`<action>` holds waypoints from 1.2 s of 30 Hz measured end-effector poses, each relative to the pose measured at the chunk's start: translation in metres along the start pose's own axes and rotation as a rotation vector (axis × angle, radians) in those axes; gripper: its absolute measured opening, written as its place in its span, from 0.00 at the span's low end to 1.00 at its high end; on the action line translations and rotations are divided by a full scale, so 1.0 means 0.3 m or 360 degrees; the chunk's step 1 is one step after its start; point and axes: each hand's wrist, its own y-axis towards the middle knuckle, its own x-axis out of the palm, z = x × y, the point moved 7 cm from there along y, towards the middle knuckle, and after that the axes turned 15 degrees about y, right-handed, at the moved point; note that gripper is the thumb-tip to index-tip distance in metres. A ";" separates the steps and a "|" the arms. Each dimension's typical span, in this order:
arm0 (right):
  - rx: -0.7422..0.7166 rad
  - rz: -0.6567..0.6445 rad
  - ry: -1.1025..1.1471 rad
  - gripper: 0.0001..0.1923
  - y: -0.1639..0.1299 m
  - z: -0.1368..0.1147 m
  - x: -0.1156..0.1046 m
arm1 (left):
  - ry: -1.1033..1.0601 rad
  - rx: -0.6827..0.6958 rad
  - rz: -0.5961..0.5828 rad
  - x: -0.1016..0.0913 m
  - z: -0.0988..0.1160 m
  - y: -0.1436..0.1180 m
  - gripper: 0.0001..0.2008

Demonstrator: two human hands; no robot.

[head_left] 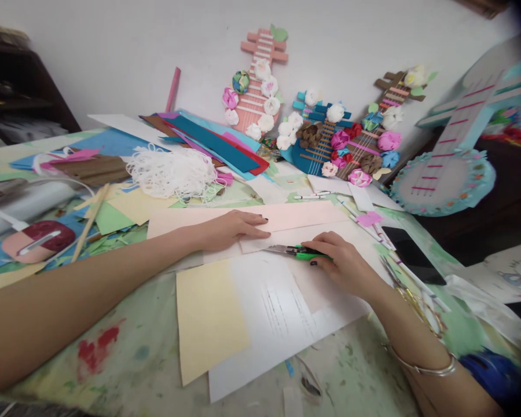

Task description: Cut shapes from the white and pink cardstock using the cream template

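The left hand (pixel 234 227) lies flat, fingers spread, pressing the long pale-pink paper strip (pixel 260 220) near its lower edge. The right hand (pixel 345 263) is closed around the green-handled utility knife (pixel 293 251) — its blade points left, along that edge, just beside the left fingertips. A cream-yellow card sheet (pixel 208 318) and white printed paper (pixel 278 313) lie below — a black phone (pixel 410 255) sits near the right hand.

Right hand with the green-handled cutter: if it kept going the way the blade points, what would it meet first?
The right hand points the cutter leftward along the pale pink paper. First in that line are probably the left hand's fingertips, flat on the sheet just beyond the blade tip; depth is uncertain.
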 end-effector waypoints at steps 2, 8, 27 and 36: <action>-0.0006 -0.0006 0.0008 0.19 -0.007 0.004 -0.010 | 0.0002 0.0005 0.0004 -0.001 -0.001 0.000 0.19; -0.0036 0.0019 -0.0012 0.19 -0.012 0.007 -0.019 | 0.0006 0.0002 0.0005 0.000 0.001 0.001 0.19; -0.0027 0.0034 0.0079 0.19 -0.007 0.011 -0.009 | -0.0026 0.0008 0.0009 -0.004 0.001 0.001 0.19; -0.0021 0.0021 0.0107 0.18 0.017 -0.023 0.025 | -0.0031 0.0009 0.0042 0.006 -0.005 0.002 0.19</action>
